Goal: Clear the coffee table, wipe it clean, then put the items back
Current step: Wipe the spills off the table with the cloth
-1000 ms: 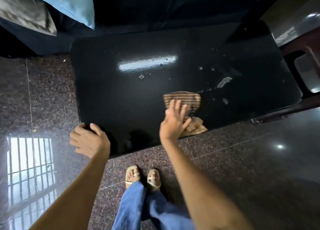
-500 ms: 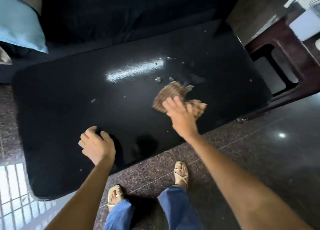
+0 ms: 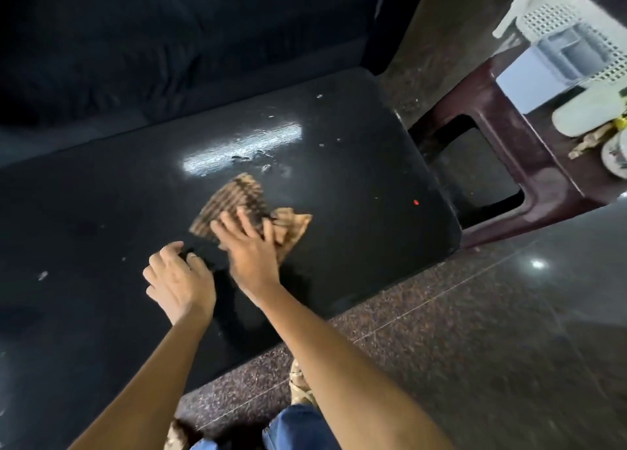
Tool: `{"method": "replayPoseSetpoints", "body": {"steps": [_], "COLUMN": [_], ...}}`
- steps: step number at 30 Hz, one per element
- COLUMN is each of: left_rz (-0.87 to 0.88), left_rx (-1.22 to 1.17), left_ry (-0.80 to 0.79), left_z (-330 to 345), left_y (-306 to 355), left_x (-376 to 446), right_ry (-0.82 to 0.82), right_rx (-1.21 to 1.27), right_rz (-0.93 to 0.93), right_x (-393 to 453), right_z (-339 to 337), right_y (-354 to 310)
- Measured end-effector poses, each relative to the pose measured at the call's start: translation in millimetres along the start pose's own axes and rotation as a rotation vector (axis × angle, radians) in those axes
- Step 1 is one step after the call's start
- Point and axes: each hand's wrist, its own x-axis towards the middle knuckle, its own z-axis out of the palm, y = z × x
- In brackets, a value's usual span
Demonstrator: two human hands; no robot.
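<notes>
Worktop [image 3: 356, 185]: cleared, being wiped; specks are remaining near far edge.
Cloth [image 3: 237, 208]: mid-worktop, being pressed by right hand [image 3: 249, 252], fingers spread flat.
Left hand [image 3: 178, 280]: fingers loosely curled, gripping nothing.
Left: returning items.

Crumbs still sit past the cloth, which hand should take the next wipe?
Right. The right hand already presses the striped cloth, just short of the crumbs. The left hand only rests on the table.

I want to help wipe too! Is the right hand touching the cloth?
Touching. The head view shows the right hand with its straight fingers lying flat on the striped cloth, pressing it onto the black table.
</notes>
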Motion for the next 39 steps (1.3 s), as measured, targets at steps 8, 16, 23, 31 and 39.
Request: {"method": "replayPoseSetpoints", "body": {"steps": [8,16,23,31,39], "left_rz": [0.051,0.3,0.142,0.034,0.014], "left_rx": [0.103,0.158,0.521,0.568,0.5], "left_ry": [-0.037,-0.202,-0.461,-0.561,-0.585], "left_z": [29.2,75.1,100.3,112.4,109.1], "left_y": [52.1,154.4,211.2,220.0,219.5], "left_x": [-13.3,-21.4,16.6,36.2,38.1], "right_ry": [0.089,0.206,0.301,0.209,0.156], "right_rx": [-0.208,-0.188,-0.126,-0.053,-0.175], "right_rz": [0.2,0.738,0.878,0.708,0.423], "right_x": [37.6,-61.8,-50.5,182.6,203.1], "right_z": [-84.7,-130.6,-122.5,-143.8,-144.1], "right_y": [163.3,260.9,249.3,250.4,262.2]}}
